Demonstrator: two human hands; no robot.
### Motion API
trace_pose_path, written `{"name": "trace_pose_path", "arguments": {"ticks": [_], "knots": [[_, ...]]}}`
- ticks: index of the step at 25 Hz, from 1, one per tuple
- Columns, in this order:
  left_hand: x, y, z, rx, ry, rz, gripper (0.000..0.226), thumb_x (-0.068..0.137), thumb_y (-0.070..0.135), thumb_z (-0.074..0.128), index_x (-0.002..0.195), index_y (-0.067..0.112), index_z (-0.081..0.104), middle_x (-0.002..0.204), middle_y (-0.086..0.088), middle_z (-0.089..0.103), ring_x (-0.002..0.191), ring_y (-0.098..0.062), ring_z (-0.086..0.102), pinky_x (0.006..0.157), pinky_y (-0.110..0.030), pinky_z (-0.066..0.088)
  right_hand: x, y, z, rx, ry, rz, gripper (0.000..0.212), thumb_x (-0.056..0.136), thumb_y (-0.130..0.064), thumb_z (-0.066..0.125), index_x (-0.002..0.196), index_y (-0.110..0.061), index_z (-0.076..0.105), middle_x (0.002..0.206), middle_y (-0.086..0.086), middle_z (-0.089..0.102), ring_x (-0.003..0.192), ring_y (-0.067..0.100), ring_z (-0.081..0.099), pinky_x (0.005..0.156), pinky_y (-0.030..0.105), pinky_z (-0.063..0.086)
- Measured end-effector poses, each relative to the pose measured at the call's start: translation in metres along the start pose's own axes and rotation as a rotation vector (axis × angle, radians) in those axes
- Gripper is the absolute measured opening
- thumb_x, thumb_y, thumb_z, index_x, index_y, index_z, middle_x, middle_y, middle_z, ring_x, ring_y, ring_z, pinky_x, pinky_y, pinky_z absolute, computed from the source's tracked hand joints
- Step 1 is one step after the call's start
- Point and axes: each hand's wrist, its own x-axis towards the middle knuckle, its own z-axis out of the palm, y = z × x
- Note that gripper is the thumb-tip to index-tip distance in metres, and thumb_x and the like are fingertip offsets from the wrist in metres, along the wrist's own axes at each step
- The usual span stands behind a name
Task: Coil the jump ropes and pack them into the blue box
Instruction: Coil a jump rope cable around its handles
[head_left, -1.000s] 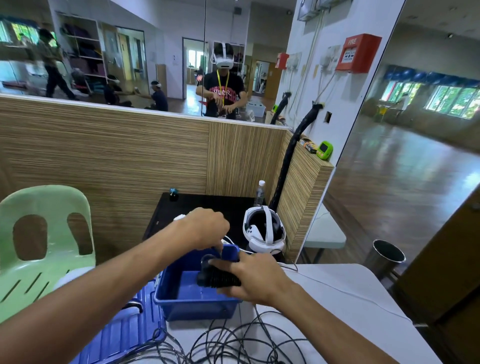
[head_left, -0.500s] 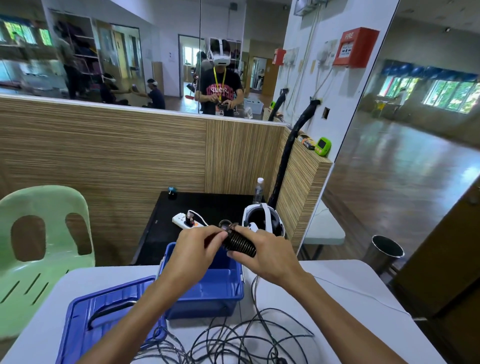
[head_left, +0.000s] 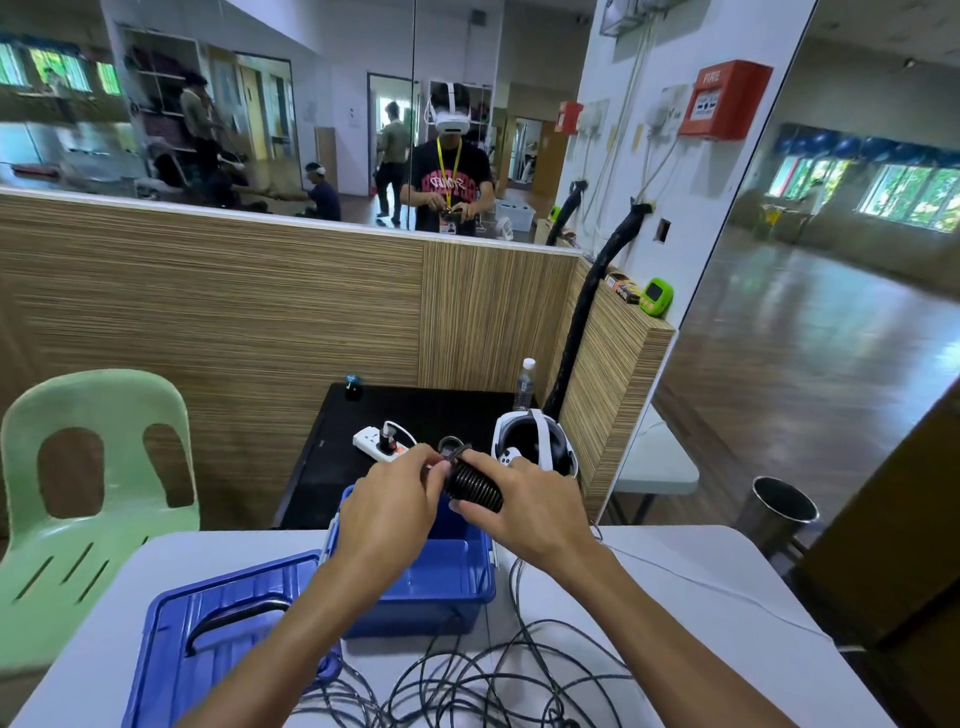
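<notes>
Jump ropes: one tightly coiled black jump rope (head_left: 474, 484) is held in the air just above the open blue box (head_left: 447, 587), between both hands, while more black rope (head_left: 467, 686) lies loose and tangled on the white counter (head_left: 675, 587) in front of the box, nearest the viewer. The right hand (head_left: 524, 506) wraps around the coil from the right, its fingers curled over the ribbed black turns; this grip seems meant to keep the turns from springing apart. The left hand (head_left: 387, 506) reaches in from the left, its fingertips pressed together in a pinch at the coil's upper left end, where a small loop of rope sticks up; it looks as though the end is being tucked or secured, though what exactly the fingertips hold is too small to tell. Neither hand is spread. The box sits on the counter directly below the hands, probably so the finished coil can drop straight in; what lies inside it is mostly hidden by the forearms. The blue lid (head_left: 208, 634) lies flat on the counter just left of the box, handle up. Behind the counter, a lower black table (head_left: 415, 410) carries a white power strip (head_left: 382, 441), a white headset (head_left: 535, 447) and a plastic water bottle (head_left: 525, 384). A pale green plastic chair (head_left: 98, 488) stands at the far left.
</notes>
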Motion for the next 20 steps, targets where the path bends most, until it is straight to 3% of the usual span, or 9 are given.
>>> {"name": "trace_pose_path", "arguments": {"ticks": [3,7,9,13,20], "knots": [[-0.007,0.003,0.005,0.120,0.008,0.003,0.019,0.099,0.040,0.042,0.105,0.032,0.059,0.086,0.006,0.066,0.081,-0.020,0.062,0.060,-0.032,0.042,0.002,0.001,-0.002,0.024,-0.010,-0.010,0.055,0.085,-0.074,0.047,0.133,-0.048,0.041,0.098,-0.003,0.066,0.087,0.020,0.065,0.060,0.028,0.035],[-0.003,-0.007,0.010,-0.359,-0.118,-0.117,0.010,0.095,0.031,0.054,0.096,0.028,0.063,0.075,0.003,0.069,0.071,-0.018,0.064,0.065,-0.043,0.052,-0.003,0.000,-0.003,0.029,-0.027,-0.018,0.052,0.086,-0.073,0.047,0.128,-0.044,0.043,0.100,-0.006,0.068,0.089,0.016,0.065,0.062,0.028,0.034],[-0.004,-0.008,0.010,-0.420,-0.085,-0.139,0.007,0.095,0.028,0.056,0.091,0.027,0.062,0.072,-0.004,0.068,0.067,-0.022,0.062,0.063,-0.044,0.052,-0.001,0.001,-0.002,0.056,-0.020,0.013,0.054,0.084,-0.074,0.048,0.122,-0.036,0.042,0.096,-0.006,0.068,0.085,0.016,0.065,0.061,0.028,0.041],[-0.014,-0.006,0.015,-0.381,0.005,-0.091,0.006,0.095,0.032,0.055,0.090,0.029,0.058,0.064,0.003,0.062,0.058,-0.012,0.055,0.059,-0.042,0.050,0.004,0.003,0.003,0.090,-0.013,0.070,0.056,0.082,-0.076,0.048,0.112,-0.031,0.036,0.089,-0.007,0.067,0.075,0.017,0.065,0.059,0.031,0.050],[-0.005,-0.004,0.008,-0.221,0.039,0.016,0.009,0.095,0.039,0.053,0.095,0.033,0.059,0.070,0.011,0.065,0.065,-0.004,0.061,0.058,-0.037,0.054,0.001,0.003,-0.004,0.150,-0.017,0.055,0.054,0.088,-0.071,0.048,0.130,-0.042,0.031,0.100,-0.008,0.068,0.085,0.017,0.066,0.059,0.027,0.039]]}}
